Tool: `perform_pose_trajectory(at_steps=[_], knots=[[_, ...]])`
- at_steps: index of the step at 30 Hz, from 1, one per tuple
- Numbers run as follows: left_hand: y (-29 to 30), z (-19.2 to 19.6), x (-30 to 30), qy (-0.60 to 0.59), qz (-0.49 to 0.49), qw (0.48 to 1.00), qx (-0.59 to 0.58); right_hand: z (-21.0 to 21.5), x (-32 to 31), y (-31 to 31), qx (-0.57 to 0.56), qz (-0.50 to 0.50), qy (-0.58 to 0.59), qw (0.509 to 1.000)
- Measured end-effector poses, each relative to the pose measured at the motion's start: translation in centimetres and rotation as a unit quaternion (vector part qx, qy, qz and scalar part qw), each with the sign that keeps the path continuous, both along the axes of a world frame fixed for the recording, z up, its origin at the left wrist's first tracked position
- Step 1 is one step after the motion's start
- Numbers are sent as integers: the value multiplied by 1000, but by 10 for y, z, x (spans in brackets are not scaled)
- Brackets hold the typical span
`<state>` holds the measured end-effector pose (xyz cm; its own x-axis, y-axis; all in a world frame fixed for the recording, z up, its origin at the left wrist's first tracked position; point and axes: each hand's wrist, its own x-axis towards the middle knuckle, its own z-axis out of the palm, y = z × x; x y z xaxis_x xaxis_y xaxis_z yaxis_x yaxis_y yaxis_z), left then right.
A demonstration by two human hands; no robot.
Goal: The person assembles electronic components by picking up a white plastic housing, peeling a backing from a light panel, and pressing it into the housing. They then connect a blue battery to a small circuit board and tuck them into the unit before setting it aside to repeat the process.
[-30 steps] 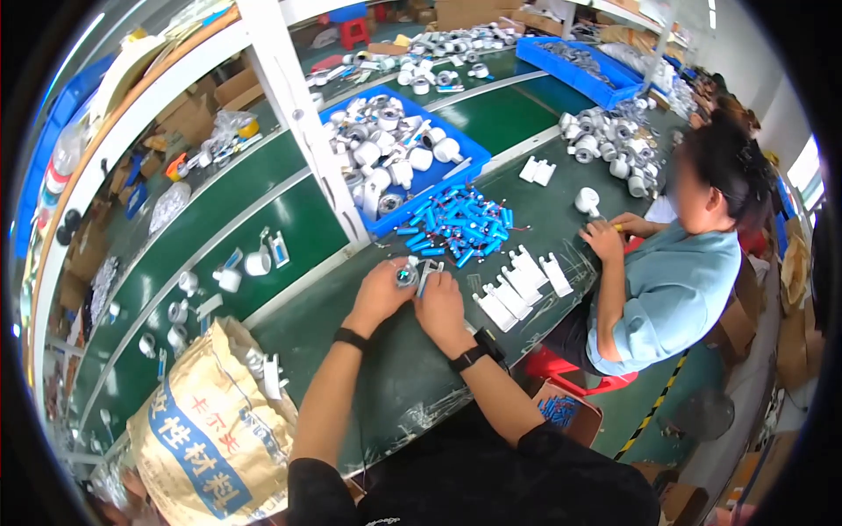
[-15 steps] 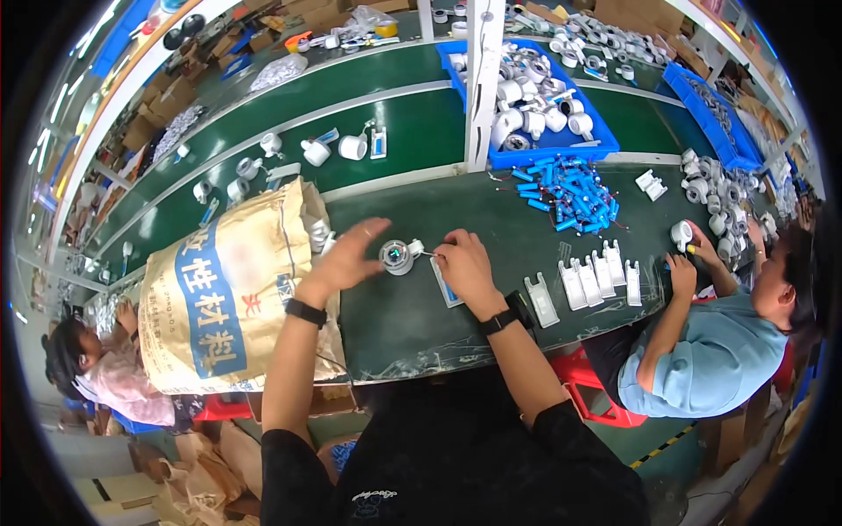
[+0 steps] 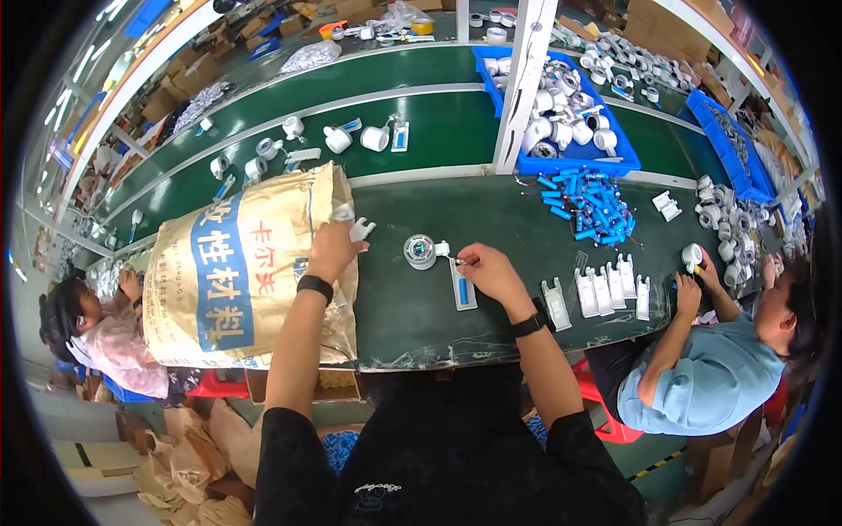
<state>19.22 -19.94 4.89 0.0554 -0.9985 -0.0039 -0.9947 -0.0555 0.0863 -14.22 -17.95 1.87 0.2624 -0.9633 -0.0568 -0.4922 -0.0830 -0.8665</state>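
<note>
White plastic part [image 3: 360, 230] pinched in left hand [image 3: 331, 250] at the sack's [image 3: 237, 272] mouth. Right hand [image 3: 488, 270] fingertips closed on a small piece beside round housing [image 3: 420, 252] on table [image 3: 412, 316]. Judged mid-assembly; blue cells [image 3: 586, 203] remain unused.

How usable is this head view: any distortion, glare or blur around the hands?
Head view: strong fisheye bending, the conveyor belt curving toward the black rim; even overhead light, mild sheen on the green worktable; left hand at the sack and right hand near the round white part are sharp, edges softer.
</note>
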Motion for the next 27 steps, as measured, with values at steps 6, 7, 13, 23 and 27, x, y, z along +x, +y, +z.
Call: perform_pose_trajectory(at_steps=[6, 7, 13, 23, 27], knots=[[40, 16, -5, 510, 77, 854, 74, -5, -8, 10, 19, -17, -22, 999], [56, 18, -11, 699, 156, 688, 119, 2, -8, 11, 62, -21, -58, 996], [125, -38, -46, 543, 188, 812, 98, -13, -3, 11, -27, -22, -59, 998], [151, 1, -70, 297, -193, 931, -93, -11, 0, 18, -19, -96, -40, 994], [155, -5, -71, 304, -211, 928, -31, -9, -1, 17, -48, -103, 29, 993]])
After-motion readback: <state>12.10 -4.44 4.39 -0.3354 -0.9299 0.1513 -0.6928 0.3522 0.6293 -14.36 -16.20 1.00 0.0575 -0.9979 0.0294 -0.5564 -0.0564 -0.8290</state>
